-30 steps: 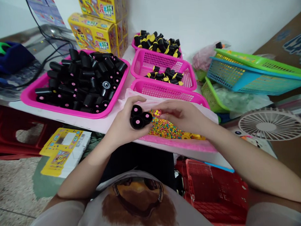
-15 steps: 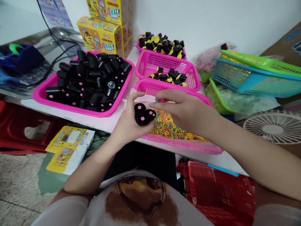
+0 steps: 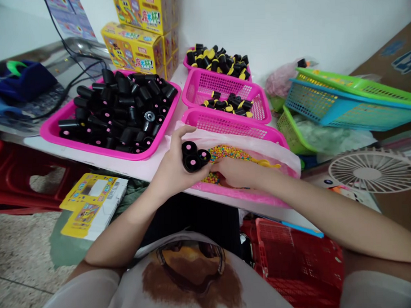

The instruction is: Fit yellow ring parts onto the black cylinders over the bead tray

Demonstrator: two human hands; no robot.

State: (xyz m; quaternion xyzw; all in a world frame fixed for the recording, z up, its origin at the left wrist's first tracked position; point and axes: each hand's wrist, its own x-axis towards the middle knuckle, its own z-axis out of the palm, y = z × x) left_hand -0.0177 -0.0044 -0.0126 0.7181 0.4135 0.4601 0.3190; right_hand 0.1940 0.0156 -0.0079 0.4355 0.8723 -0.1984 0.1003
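Observation:
My left hand [image 3: 174, 166] is wrapped round three black plastic cups [image 3: 191, 161], held upright with their open tops facing me and pink discs showing inside. A small orange bead seems to lie in the right-hand cup. My right hand [image 3: 235, 171] is down in a pink basket [image 3: 272, 133] lined with thin whitish plastic. Its fingers are bunched together among small multicoloured beads [image 3: 227, 152], close to the left thumb. Whatever lies between those fingertips is hidden. Yellow plastic pieces [image 3: 265, 163] rest on the beads' right side.
At left stands a pink tray [image 3: 131, 154] heaped with black cups [image 3: 122, 100]. Pink baskets [image 3: 191, 87] behind hold black-and-yellow pieces [image 3: 229, 103]. Yellow boxes [image 3: 134, 48] are stacked at the back. Blue and green baskets [image 3: 352, 106] and a fan [image 3: 371, 171] stand right.
My right hand has moved down from beside the cups into the beads. My left hand still holds the three cups in nearly the same place.

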